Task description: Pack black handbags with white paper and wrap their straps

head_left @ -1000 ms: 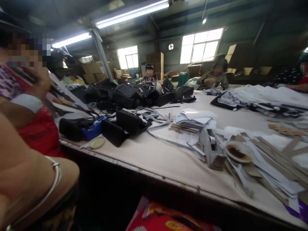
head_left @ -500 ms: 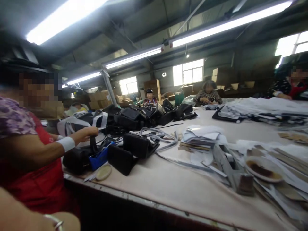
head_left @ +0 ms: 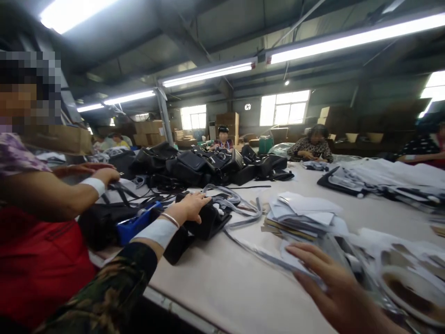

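My left hand (head_left: 188, 208), below a camouflage sleeve and a white wristband, stretches out over a small black bag (head_left: 208, 221) on the table. Its fingers are extended and lie on or just above the bag's top; contact is hard to make out. My right hand (head_left: 332, 283) hovers at the lower right, fingers stretched and holding nothing. Close by it are a pale strip (head_left: 278, 262), a stack of white sheets (head_left: 302, 208) and a partly covered tape dispenser (head_left: 352, 260). Grey strips (head_left: 243, 215) lie tangled beyond the bag.
A co-worker in a red apron (head_left: 41, 260) stands at the left, handling dark straps beside a blue object (head_left: 139, 225). Black bags (head_left: 194, 167) are heaped behind. White-covered pieces (head_left: 392, 174) lie at the right, with a brown-stained dish (head_left: 412, 292) nearer. More people sit across the table.
Both my hands have come into full view: the left has reached forward to the black bag, the right has appeared at lower right. The view has shifted slightly; the co-worker's hands moved left.
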`<state>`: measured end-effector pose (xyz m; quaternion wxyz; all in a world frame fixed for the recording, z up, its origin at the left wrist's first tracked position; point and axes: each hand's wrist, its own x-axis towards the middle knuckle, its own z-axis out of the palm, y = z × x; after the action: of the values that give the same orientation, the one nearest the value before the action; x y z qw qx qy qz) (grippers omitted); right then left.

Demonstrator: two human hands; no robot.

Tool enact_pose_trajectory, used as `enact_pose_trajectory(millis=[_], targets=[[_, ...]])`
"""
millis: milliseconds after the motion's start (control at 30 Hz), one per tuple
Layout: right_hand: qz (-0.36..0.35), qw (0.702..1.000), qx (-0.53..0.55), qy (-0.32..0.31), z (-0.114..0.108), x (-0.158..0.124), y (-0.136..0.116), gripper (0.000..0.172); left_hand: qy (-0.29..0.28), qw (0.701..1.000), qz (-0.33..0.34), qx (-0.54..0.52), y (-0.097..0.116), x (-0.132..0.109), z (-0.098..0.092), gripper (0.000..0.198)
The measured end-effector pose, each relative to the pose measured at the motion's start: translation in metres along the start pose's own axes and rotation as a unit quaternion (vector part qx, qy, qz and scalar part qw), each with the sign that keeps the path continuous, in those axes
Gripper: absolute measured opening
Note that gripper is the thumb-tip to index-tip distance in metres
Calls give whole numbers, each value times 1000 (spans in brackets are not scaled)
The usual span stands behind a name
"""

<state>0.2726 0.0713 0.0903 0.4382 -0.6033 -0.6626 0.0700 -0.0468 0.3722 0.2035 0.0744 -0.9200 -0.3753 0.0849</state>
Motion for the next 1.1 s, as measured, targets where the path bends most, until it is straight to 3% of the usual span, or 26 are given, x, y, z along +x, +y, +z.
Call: enact_pose_trajectory(millis=[67,133,200,267,367,500,600,667,767,833,867,933,1033,1100], targets=[[53,989,-69,-122,41,15,24,48,-28,1000,2,4,-10,21,26,97],[109,965,-128,-202,80,22,48,61,-35,999,13,0,-17,33,38,84],[133,942,-187,-245,109,25,66,66,-41,999,29,0,-22,38,41,70],[123,928,-235,-261,126,30,74,58,-40,998,51,-1,-25,41,41,56],[102,913,-284,-274,131,38,73,35,-30,996,83,-2,-26,41,40,40],[121,893,-323,-289,119,39,69,44,-5,994,108,0,-21,36,31,26],[117,893,-313,-300,111,30,65,42,34,993,116,2,-4,29,10,21],[119,907,-268,-301,106,23,64,33,60,990,125,4,17,20,-9,20],[148,949,-134,-245,94,17,64,33,91,984,154,14,65,-7,-33,18],[209,958,-7,-196,79,14,67,42,122,976,180,22,103,-35,-41,17],[257,949,62,-172,70,13,68,47,138,972,190,18,124,-51,-40,18],[367,899,203,-128,50,7,68,53,157,965,209,-14,167,-81,-28,22],[464,809,353,-80,26,-7,67,58,136,947,285,-59,236,-110,17,27],[480,803,342,-90,18,-22,65,64,68,937,327,-98,281,-117,58,13]])
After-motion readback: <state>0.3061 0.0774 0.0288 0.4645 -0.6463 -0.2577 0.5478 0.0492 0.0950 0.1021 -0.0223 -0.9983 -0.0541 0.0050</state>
